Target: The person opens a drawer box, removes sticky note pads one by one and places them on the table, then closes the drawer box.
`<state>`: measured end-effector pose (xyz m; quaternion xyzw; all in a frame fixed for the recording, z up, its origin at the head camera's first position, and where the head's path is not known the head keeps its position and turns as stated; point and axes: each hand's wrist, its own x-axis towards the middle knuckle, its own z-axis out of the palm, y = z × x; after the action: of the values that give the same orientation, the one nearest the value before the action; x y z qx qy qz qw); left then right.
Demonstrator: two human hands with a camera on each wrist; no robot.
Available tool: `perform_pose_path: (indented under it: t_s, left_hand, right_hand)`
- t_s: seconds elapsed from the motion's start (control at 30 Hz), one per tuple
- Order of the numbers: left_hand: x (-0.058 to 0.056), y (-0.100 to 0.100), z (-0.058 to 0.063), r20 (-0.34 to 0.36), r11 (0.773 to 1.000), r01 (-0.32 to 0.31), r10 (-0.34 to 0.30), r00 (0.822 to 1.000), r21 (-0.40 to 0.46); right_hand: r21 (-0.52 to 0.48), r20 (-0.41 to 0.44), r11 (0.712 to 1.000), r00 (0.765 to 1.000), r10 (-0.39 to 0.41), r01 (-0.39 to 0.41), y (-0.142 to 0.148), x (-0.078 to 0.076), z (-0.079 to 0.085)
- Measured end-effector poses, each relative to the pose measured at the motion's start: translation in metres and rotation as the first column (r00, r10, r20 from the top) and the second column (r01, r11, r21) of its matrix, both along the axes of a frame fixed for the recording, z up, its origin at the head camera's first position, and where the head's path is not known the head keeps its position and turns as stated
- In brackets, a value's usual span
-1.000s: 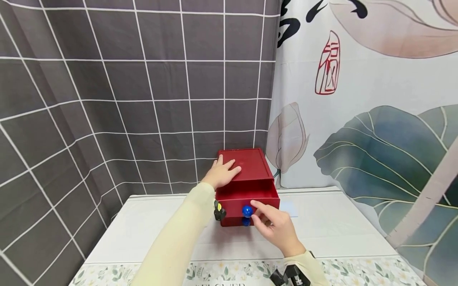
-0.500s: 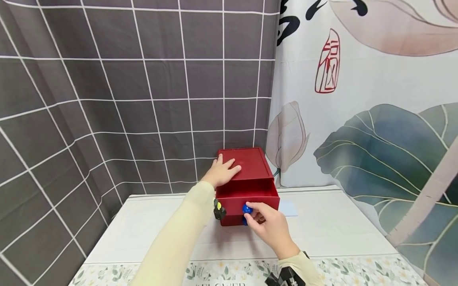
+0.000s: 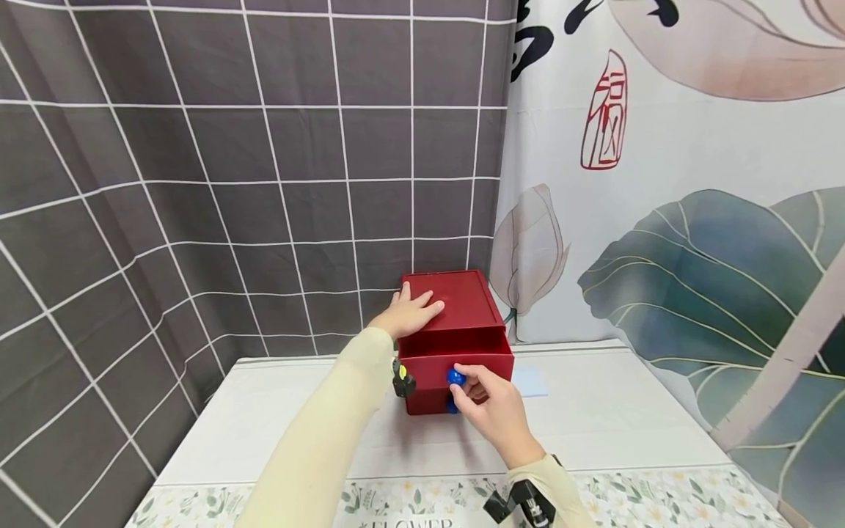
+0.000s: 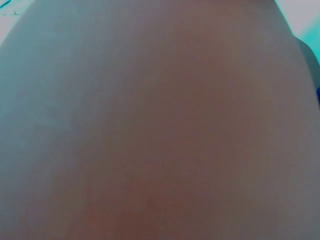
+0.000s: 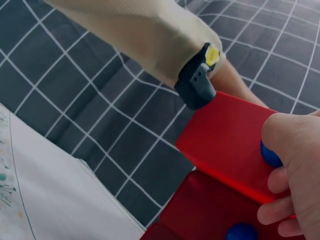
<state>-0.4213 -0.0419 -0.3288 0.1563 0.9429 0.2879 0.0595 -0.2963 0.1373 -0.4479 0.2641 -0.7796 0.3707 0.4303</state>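
Observation:
A red drawer cabinet [image 3: 462, 293] stands on the table, its upper drawer [image 3: 425, 370] partly pulled out. No contents show in the visible part of that drawer. My left hand [image 3: 408, 314] lies with spread fingers on the left side of the cabinet's top. Thumb and forefinger of my right hand [image 3: 496, 412] pinch the blue round knob [image 3: 455, 375] on the upper drawer front. In the right wrist view the thumb covers part of this knob [image 5: 270, 156]. Below it is a second blue knob [image 5: 242, 233] on the lower drawer. A blurred, close surface fills nearly all the left wrist view.
A pale blue sheet [image 3: 530, 382] lies on the white table [image 3: 581, 411] right of the cabinet. Behind hangs a dark grey curtain [image 3: 304, 147] with white grid lines. A lotus-printed curtain [image 3: 660, 235] hangs at the right. The cloth's front edge has a floral band [image 3: 660, 493].
My right hand has moved left onto the upper knob and now pinches it. The upper drawer has slid slightly inward. My left hand has stayed on the cabinet's top.

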Motion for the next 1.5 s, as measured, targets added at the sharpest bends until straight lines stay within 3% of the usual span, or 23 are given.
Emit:
perform_pose_path:
  t_s: [0.6,1.03,1.5]
  left_hand:
    - [0.002,-0.001,0.003,0.016,1.000,0.005,-0.005,1.000,-0.012]
    - [0.002,-0.002,0.002,0.014,1.000,0.005,-0.005,1.000,0.008]
    - [0.003,0.001,-0.001,-0.017,0.999,-0.011,0.011,1.000,-0.035]
  right_hand:
    - [-0.041,0.173,0.999,0.985,-0.022,0.029,-0.002,-0.022,0.008]
    - [-0.055,0.209,0.998,0.978,-0.014,0.026,-0.001,-0.036,0.009]
    - [-0.072,0.203,0.997,0.979,-0.001,0.016,0.000,-0.045,0.008]
